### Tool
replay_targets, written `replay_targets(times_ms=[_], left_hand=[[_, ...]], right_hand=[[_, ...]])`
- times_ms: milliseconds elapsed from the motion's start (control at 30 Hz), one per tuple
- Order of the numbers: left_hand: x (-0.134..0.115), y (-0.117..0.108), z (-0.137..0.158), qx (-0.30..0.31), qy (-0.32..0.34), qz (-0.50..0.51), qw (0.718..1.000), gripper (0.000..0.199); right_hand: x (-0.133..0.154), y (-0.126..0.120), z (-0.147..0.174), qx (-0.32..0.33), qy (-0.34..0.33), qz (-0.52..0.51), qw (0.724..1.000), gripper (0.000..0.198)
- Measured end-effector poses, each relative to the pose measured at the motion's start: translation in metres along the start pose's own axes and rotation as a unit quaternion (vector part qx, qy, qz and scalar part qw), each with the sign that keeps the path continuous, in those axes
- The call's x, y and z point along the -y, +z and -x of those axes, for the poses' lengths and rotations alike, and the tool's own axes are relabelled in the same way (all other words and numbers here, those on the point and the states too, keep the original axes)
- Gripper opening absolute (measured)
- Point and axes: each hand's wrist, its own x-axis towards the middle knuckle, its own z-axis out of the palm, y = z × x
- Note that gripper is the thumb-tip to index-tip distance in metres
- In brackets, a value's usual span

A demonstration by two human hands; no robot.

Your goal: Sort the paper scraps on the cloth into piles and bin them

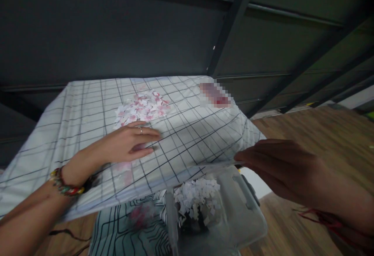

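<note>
My left hand (131, 143) reaches over the table with fingers apart and a ring on one finger. It is open, just in front of a pile of pink and white paper scraps (146, 106) on the checked tablecloth (187, 131). A few pale pink scraps (125, 174) lie below the palm. At the cloth's near right edge, my right hand (280, 166) has its fingers pressed together, pinching the cloth edge. Under that edge sits a clear plastic box (242, 217), with white paper scraps (197, 197) and something dark inside.
A teal bag with black wavy lines (117, 228) stands left of the box, with a blurred pink bundle (142, 215) on it. A pixelated patch (216, 94) covers something at the table's far right. Dark panelled wall (131, 30) rises behind; wooden floor (315, 131) lies right.
</note>
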Motion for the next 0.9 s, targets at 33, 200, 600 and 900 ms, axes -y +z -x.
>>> replay_targets(times_ms=[33,200,600,900], left_hand=[[0.002,-0.002,0.001,0.002,-0.009,-0.006,1.0,0.031],[0.019,-0.017,0.016,-0.008,-0.077,-0.057,0.995,0.033],[0.058,-0.027,0.055,-0.042,-0.212,-0.152,0.964,0.035],[0.071,-0.016,0.055,-0.087,-0.239,-0.163,0.953,0.033]], right_hand=[[-0.002,0.001,-0.004,-0.018,-0.014,0.004,1.0,0.023],[-0.017,0.013,-0.035,-0.044,-0.039,0.012,0.998,0.022],[-0.023,0.086,-0.171,-0.04,-0.102,0.011,0.994,0.032],[-0.027,0.095,-0.173,-0.04,-0.123,0.024,0.991,0.036]])
